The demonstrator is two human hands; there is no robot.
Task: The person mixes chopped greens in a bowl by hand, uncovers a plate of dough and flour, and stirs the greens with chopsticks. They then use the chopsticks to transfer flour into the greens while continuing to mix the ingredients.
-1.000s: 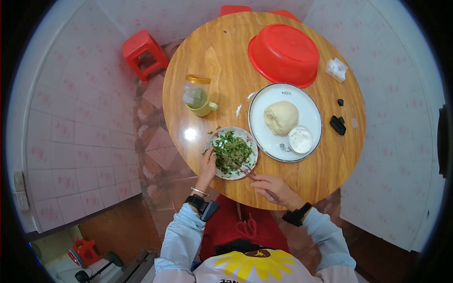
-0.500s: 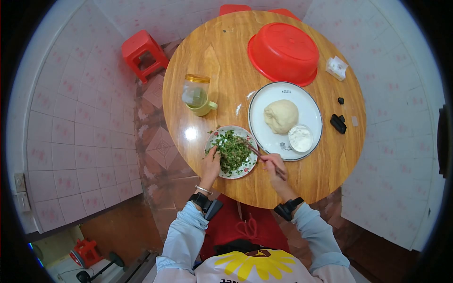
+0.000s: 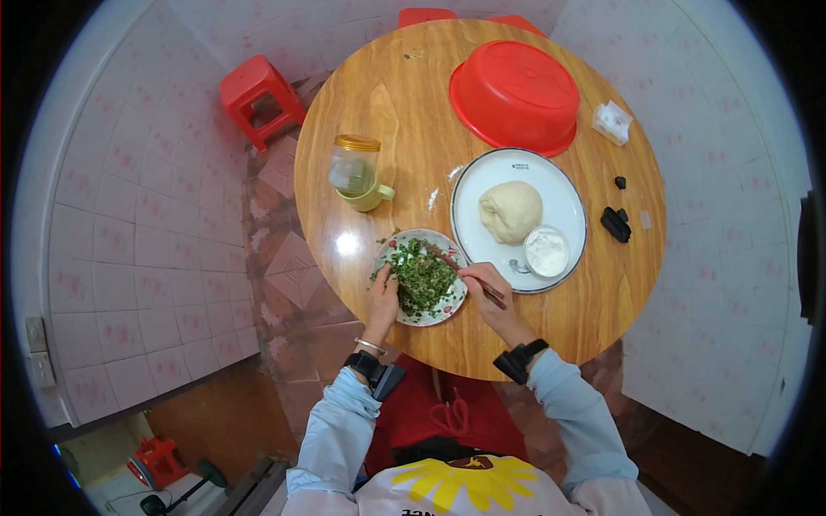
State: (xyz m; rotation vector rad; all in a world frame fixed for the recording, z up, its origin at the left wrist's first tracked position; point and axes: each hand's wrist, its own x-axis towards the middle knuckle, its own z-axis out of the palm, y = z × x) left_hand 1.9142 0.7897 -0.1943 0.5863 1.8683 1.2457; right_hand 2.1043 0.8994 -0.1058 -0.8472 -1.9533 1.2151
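A white plate with a patterned rim holds a heap of chopped green filling with brownish bits in it. My left hand grips the plate's left edge, thumb over the rim by the greens. In my right hand is a pair of dark chopsticks, their tips in the upper right part of the filling. Beyond my right hand lies a large white enamel plate with a dark rim. It bears a lump of dough and a small bowl of white powder.
An upturned red basin sits at the back of the round wooden table. Left of the plates stand a lidded jar and a yellow-green mug. A tissue pack and black objects lie right. A red stool is on the floor.
My right hand has moved up and left with the chopsticks, whose tips now sit farther up and left in the filling. My left hand stays on the plate's edge.
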